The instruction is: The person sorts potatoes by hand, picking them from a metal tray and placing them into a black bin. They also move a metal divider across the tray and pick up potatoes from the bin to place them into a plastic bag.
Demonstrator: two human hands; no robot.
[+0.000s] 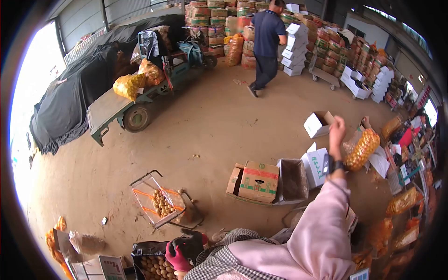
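My right hand [337, 128], bare and with a dark watch on the wrist, is stretched far forward with its fingers curled. It overlaps the edge of an open white carton [316, 125]; whether it grips the carton or something small is hidden. My left hand [179, 255], in a pink and black glove, is low beside a dark-lined box [137, 252]. Loose potatoes [156, 268] fill that box. The glove's dark part hides how its fingers are set and whether they hold anything.
A metal-framed holder [154, 217] with potatoes stands ahead. Nearby are a brown carton [259, 182], an open lined box [292, 179] and a white printed carton [315, 163]. A netted sack [362, 149] lies right. Beyond are a flatbed tricycle [112, 107] and a walking person [268, 46].
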